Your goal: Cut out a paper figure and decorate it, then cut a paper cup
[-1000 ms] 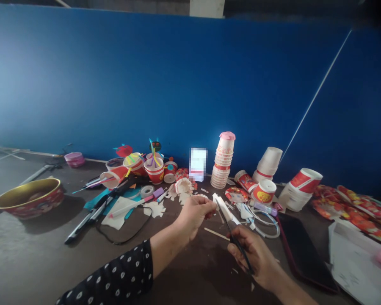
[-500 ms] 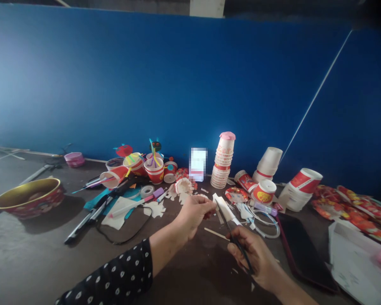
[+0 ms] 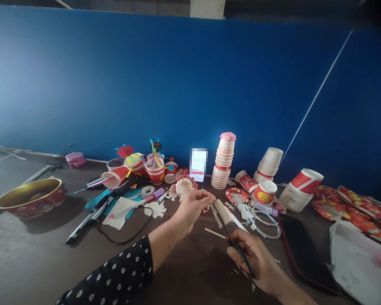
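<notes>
My left hand (image 3: 195, 207) pinches one end of a white piece of paper (image 3: 224, 210) between thumb and fingertips. My right hand (image 3: 252, 256) is wrapped round the handles of black scissors (image 3: 238, 248), whose blades point up and away toward my left fingertips and lie against the paper. How far the blades are apart I cannot make out. Below the paper a thin pale strip (image 3: 215, 233) lies on the dark table (image 3: 184, 271). Small white scraps lie near my right hand.
A tall stack of paper cups (image 3: 222, 167) stands at the back, with more cups (image 3: 303, 188) to the right. A dark phone-like slab (image 3: 305, 250) lies at the right. On the left are a gold-rimmed bowl (image 3: 30, 201), pens and a tape roll (image 3: 147, 191).
The paper has turned and now shows a broader face beside the blades. Both hands keep nearly the same place, the left fingers bending slightly more.
</notes>
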Tool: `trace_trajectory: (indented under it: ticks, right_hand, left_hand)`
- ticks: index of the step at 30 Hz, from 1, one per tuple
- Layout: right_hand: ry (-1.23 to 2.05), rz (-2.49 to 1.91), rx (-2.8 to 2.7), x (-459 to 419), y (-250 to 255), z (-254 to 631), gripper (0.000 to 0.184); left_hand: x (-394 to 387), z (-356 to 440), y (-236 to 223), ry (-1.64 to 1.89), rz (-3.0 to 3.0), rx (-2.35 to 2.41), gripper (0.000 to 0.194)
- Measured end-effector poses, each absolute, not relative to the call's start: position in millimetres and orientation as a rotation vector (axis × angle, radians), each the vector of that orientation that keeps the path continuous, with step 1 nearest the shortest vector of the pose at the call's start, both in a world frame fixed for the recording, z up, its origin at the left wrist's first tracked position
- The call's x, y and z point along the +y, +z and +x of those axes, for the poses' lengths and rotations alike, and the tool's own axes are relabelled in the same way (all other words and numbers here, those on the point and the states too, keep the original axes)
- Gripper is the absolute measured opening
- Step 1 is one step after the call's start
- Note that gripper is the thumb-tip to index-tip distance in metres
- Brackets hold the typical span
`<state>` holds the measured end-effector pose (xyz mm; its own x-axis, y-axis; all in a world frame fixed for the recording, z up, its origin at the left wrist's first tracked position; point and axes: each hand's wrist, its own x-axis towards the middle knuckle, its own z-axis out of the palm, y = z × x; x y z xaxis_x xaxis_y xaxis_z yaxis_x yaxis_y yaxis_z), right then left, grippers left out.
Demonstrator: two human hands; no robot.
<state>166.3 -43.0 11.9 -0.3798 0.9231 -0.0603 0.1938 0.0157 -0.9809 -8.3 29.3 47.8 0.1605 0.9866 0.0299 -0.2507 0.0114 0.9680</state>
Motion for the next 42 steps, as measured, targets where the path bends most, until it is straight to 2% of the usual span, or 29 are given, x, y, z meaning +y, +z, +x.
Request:
trace_trajectory:
  ticks: [9,20,32,42]
  right_hand:
    - [1.507,-1.187,-1.517,-42,16,164,0.052]
    - [1.479,-1.130,-1.471,-42,20,166,0.052]
    - [1.437,-1.086,-1.456,-44,25,172,0.050]
    - [1.449,-1.079,-1.495,-43,22,171,0.053]
  left_hand:
    - [28,-8,50,1.262,1.043,0.892,0.022]
    - [26,-8,49,1.195,0.901,0.882,0.016]
    - [19,-6,49,1.016,0.833,0.765,0.016]
    - [16,-2,54,1.095,0.838,0.789,0.021]
